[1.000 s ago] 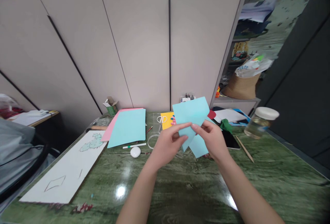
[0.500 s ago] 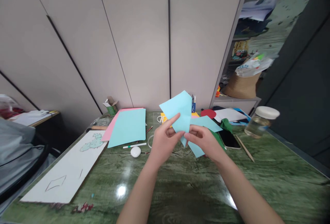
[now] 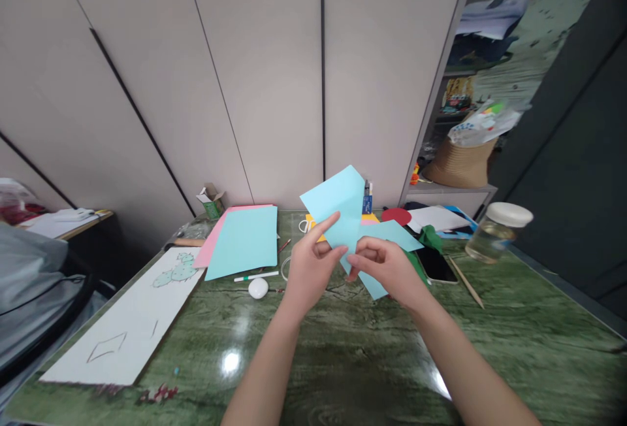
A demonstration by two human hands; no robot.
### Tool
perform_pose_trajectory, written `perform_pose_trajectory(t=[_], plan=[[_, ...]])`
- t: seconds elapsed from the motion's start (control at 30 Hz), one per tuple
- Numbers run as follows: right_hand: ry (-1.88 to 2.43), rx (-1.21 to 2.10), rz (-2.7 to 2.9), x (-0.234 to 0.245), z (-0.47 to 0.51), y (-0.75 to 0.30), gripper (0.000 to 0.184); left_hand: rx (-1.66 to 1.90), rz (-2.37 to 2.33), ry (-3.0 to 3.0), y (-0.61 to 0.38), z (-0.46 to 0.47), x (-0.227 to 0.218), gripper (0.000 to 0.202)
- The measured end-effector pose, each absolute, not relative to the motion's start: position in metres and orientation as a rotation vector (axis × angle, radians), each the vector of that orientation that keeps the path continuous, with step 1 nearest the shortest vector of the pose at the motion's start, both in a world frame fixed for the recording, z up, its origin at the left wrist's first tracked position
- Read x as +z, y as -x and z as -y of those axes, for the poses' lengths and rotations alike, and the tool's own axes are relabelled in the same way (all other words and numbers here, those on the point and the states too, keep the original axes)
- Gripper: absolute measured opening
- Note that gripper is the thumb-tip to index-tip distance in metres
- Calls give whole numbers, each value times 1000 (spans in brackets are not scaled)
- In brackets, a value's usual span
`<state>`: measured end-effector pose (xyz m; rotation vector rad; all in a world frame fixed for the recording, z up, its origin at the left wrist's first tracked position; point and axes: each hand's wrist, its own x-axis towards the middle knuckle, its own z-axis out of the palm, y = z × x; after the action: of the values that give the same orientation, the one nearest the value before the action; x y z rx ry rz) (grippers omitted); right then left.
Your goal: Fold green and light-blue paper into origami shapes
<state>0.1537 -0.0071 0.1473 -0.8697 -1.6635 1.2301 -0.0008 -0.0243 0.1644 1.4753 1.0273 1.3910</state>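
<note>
Both my hands hold a light blue paper sheet (image 3: 343, 207) up above the green marble table (image 3: 353, 354). My left hand (image 3: 313, 266) pinches the sheet's lower left part, its index finger stretched up along the paper. My right hand (image 3: 386, 266) is closed on the lower right part, where a second blue flap (image 3: 392, 233) points right. The paper is creased and bends between the two hands.
A blue sheet on a pink one (image 3: 242, 240) lies at the back left, beside a white board with a cactus drawing (image 3: 132, 321). A green marker (image 3: 255, 276), a white oval object (image 3: 257, 288), scissors (image 3: 306, 225), a phone (image 3: 438, 264), a wooden stick (image 3: 466, 283) and a glass jar (image 3: 497, 233) lie around.
The blue paper has turned leftward in my hands, its upper corner swinging from the right to the left and rising. My hands drew slightly closer together.
</note>
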Motion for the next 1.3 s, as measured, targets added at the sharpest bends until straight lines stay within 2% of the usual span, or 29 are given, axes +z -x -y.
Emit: perform_pose_trajectory(t=[0.37,0.83,1.03,1.13,1.3], plan=[[884,1231,1685,148,8,-152,20,1444,-1083,-1496,0,21,162,42],[872,1220,1710,148,6,-153,25,1437,-1084,-1462,0,21,162,49],[732,1136,1415,147,-1,-160,16,1258,-1014,-1642,1,22,161,45],[692,1204,1296,142,-4,-161,23,1207,-997,-1761,-1,23,159,45],[695,1179,1167,135,-5,-160,22,1254,-957,-1722,-5,23,158,41]])
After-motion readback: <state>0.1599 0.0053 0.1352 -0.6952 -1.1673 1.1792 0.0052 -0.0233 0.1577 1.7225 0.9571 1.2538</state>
